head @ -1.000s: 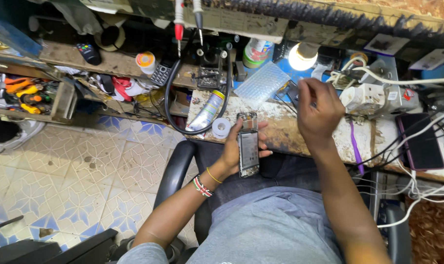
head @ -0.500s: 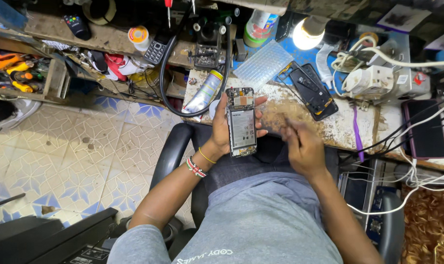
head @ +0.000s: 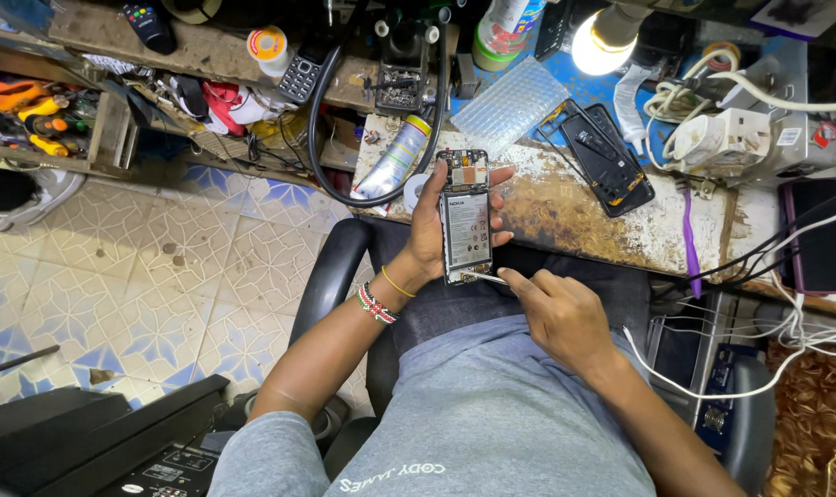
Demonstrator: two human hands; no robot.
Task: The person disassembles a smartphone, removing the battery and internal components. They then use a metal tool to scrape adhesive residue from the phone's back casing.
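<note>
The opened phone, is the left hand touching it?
Touching. The head view shows the left hand wrapped around the opened phone, fingers curling over its right edge and the thumb side behind its left edge, with no gap.

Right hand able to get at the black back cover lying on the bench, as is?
Probably yes: the right hand sits below the bench edge, the back cover lies uncovered above it, but its fingers hold a thin tool.

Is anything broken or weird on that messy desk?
Yes. The phone in the left hand has its back off, so its insides show. Its black back cover lies apart on the workbench, whose top is worn and stained. The right hand holds a thin tool at the phone's bottom edge.
</note>
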